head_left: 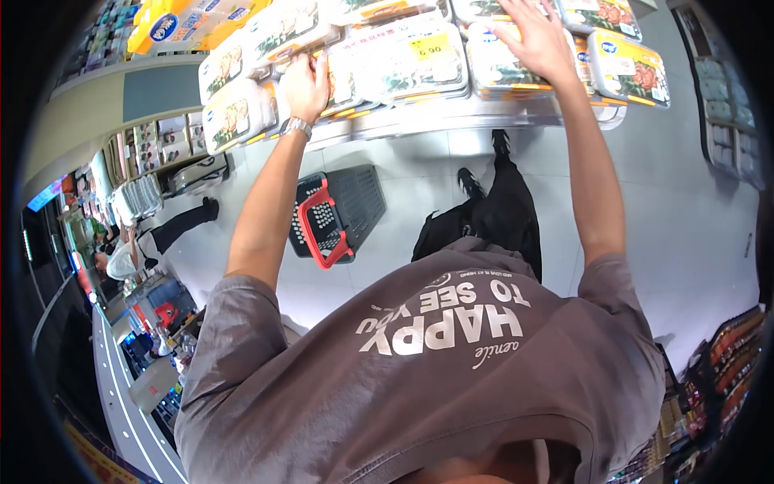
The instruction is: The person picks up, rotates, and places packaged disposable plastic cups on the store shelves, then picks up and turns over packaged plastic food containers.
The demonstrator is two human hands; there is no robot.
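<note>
Head view: we're holding our right hand [538, 42] spread over packs [435, 71] stacked on the shelf [476, 115], our left hand [305, 87] curled among them (we can't tell its grip); we're risking toppling the front row by pulling hastily.

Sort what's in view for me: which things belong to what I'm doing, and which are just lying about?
In use:
Printed food packs, with both hands on them
Left hand, fingers curled at a pack
Right hand, spread over packs

Just about:
Red-handled basket on the floor, untouched
Yellow packages, upper left
</note>
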